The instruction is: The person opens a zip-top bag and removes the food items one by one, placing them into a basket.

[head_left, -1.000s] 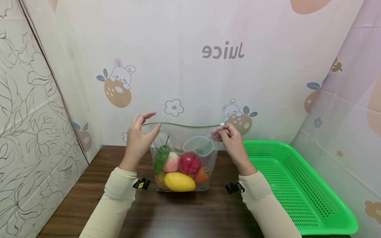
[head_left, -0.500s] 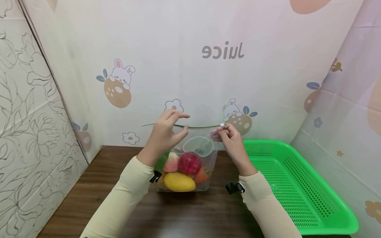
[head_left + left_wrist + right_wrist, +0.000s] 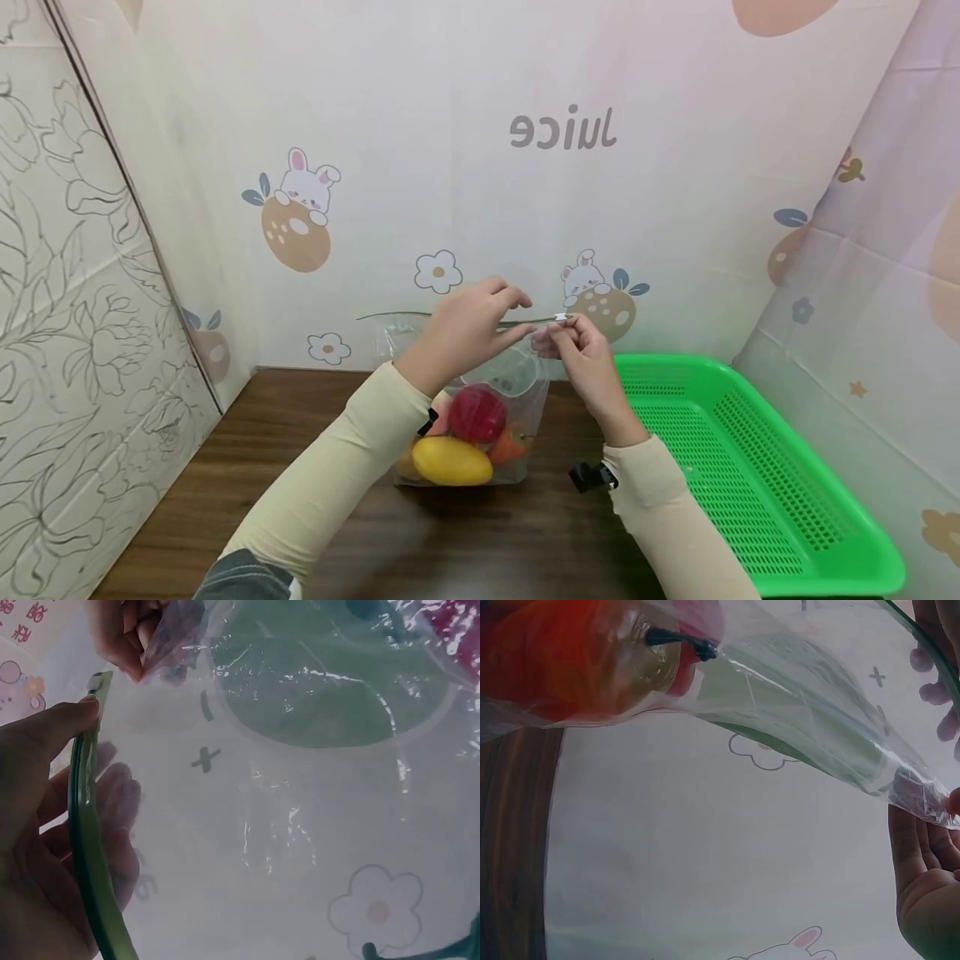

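Brown tabletop (image 3: 255, 442): clear bag (image 3: 522, 397) of produce (image 3: 452, 461); right hand (image 3: 588, 358) pinching top corner (image 3: 921, 796), left hand (image 3: 467, 332) unclenched around zip (image 3: 84, 795).

A dark wood-grain table (image 3: 202, 483) stands before pale walls (image 3: 450, 167) printed with rabbits (image 3: 303, 192) and flowers (image 3: 438, 272).

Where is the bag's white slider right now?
In the head view, the white slider is at the top right of the clear bag, close beside the right hand.
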The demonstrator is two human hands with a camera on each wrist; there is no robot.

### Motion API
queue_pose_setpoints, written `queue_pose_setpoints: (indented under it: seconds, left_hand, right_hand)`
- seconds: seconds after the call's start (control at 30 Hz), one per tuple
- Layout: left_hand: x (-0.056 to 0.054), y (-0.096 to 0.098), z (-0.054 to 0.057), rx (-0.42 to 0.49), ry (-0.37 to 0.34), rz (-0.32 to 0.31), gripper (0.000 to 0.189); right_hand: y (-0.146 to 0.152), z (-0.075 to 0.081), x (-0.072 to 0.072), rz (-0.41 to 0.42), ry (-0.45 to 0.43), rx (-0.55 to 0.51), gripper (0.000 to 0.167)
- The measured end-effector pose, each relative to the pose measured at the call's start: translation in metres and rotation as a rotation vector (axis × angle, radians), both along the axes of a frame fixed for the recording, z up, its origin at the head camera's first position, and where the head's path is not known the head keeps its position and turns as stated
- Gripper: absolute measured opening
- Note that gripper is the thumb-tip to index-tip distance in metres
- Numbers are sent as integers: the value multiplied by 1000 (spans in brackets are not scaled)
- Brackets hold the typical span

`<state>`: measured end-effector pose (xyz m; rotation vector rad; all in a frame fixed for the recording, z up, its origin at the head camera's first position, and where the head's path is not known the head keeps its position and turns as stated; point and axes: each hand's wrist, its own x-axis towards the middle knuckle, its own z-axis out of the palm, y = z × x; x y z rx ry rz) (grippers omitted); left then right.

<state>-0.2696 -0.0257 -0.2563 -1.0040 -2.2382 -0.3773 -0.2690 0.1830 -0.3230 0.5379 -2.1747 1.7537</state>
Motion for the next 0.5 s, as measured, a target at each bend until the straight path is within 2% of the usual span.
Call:
queue_pose_setpoints:
  seconds: [0.2, 0.5]
  left_hand:
    - [-5, 7, 2, 2, -29, -17, 16]
    - [-10, 7, 2, 27, -55, -12, 15]
  right_hand:
    - [2, 0, 1, 10, 4, -9, 37]
    - [6, 4, -1, 8, 59, -28, 32]
